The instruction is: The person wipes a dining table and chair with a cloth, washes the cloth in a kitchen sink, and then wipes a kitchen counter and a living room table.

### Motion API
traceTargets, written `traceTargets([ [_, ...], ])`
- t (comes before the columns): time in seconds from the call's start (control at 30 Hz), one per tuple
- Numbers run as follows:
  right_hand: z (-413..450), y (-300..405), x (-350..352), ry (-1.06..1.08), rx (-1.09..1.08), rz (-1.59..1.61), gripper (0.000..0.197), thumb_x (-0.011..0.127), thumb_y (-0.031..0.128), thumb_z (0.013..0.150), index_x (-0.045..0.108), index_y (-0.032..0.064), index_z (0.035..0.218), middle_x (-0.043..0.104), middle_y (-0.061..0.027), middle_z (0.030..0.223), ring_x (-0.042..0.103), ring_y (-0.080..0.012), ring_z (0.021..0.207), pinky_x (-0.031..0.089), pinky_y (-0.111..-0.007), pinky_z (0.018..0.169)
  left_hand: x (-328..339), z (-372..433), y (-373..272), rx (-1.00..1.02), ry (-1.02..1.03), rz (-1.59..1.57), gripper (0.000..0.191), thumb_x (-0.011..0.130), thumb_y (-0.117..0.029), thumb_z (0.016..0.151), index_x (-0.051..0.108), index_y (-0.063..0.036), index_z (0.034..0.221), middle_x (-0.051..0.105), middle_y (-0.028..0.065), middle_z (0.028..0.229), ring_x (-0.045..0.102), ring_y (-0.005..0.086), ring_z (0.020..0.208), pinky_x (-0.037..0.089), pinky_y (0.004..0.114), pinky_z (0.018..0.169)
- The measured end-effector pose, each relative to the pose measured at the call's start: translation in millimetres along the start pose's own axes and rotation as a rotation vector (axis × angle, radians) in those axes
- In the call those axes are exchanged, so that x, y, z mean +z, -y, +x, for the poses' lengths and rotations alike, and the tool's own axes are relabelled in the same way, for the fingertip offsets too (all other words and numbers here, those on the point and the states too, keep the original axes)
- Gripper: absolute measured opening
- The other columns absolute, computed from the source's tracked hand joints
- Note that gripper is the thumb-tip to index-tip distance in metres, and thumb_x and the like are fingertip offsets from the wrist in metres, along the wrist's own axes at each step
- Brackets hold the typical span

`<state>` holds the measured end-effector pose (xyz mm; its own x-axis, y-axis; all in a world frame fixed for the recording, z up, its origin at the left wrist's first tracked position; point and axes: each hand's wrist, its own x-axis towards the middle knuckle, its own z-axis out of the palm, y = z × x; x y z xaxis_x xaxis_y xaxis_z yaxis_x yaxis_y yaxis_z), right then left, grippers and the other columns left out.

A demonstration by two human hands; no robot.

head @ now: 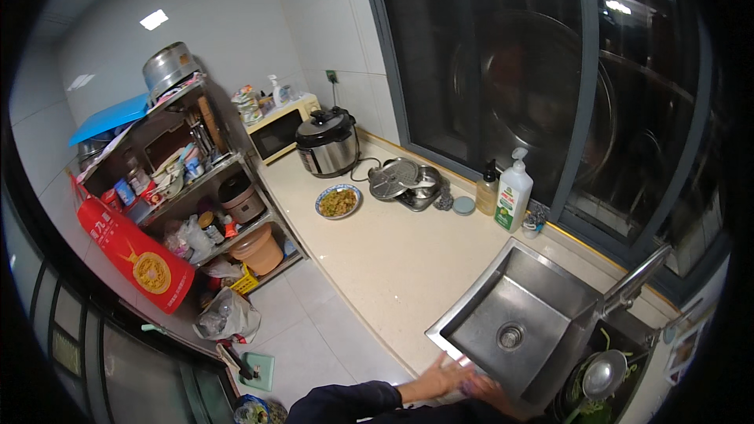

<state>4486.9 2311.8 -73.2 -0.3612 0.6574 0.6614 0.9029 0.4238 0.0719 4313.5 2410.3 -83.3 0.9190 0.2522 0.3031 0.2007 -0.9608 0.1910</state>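
My left hand (437, 380) is over the near left edge of the stainless steel sink (518, 312), fingers spread, with nothing seen in it. Close beside it, my right hand (490, 393) is blurred and partly cut off by the lower part of the picture; something purplish shows between the hands, too blurred to name, and whether the right hand holds it I cannot tell. The sink's basin shows a round drain strainer (511, 337). A faucet (639, 277) stands at its right. Farther back on the counter, a blue-rimmed plate of food (337, 201) lies left of the sink.
An electric pressure cooker (327, 147), metal steamer plate (393, 179), soap bottle (488, 189) and white pump bottle (512, 194) stand along the counter's back. A ladle (605, 374) and greens lie in the second basin at right. A loaded shelf rack (277, 212) stands left; a green dustpan (257, 371) lies on the floor.
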Motion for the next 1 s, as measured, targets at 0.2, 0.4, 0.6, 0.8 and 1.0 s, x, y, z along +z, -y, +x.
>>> traceTargets([
  [0.2,122,31,63,0.243,0.309,0.325,0.029,0.055,0.015,0.078,0.058,0.0038,0.104,0.051,-0.0119,0.118,0.048,-0.0264,0.108,0.039,-0.040,0.086,-83,-21,94,-0.440,0.065,0.274,0.046,0.050,-0.021,0.081,0.043,-0.0139,0.126,0.036,0.0081,0.136,0.033,0.0320,0.125,0.026,0.062,0.092],
  [0.4,123,41,43,0.391,0.372,0.246,0.021,0.052,0.018,0.077,0.060,0.0062,0.093,0.052,-0.0099,0.111,0.046,-0.0262,0.107,0.035,-0.041,0.088,-71,-25,88,-0.182,0.063,0.081,0.046,0.052,-0.019,0.080,0.046,-0.0082,0.124,0.040,0.0096,0.132,0.034,0.0295,0.124,0.028,0.051,0.096],
  [0.6,-1,57,-106,0.678,0.941,0.046,0.026,0.058,0.017,0.076,0.057,0.0066,0.100,0.051,-0.0144,0.114,0.044,-0.0305,0.112,0.031,-0.050,0.093,-26,52,-45,0.252,0.139,-0.389,0.041,0.047,-0.015,0.080,0.048,-0.0033,0.119,0.045,0.0122,0.126,0.040,0.0266,0.118,0.029,0.047,0.097],
  [0.8,-28,81,-79,0.403,1.057,0.048,0.034,0.051,0.009,0.074,0.051,-0.0007,0.107,0.049,-0.0185,0.113,0.046,-0.0343,0.103,0.035,-0.044,0.090,-5,42,-54,0.195,0.135,-0.602,0.034,0.048,-0.016,0.082,0.049,-0.0020,0.113,0.051,0.0136,0.115,0.048,0.0299,0.106,0.031,0.049,0.092],
  [1.0,46,86,-29,0.112,0.777,-0.034,0.029,0.059,0.019,0.075,0.060,0.0053,0.101,0.048,-0.0142,0.124,0.044,-0.0271,0.116,0.032,-0.046,0.097,-53,2,8,0.013,0.177,-0.032,0.044,0.048,-0.004,0.079,0.043,-0.0014,0.123,0.038,0.0157,0.134,0.033,0.0323,0.126,0.014,0.056,0.103],
])
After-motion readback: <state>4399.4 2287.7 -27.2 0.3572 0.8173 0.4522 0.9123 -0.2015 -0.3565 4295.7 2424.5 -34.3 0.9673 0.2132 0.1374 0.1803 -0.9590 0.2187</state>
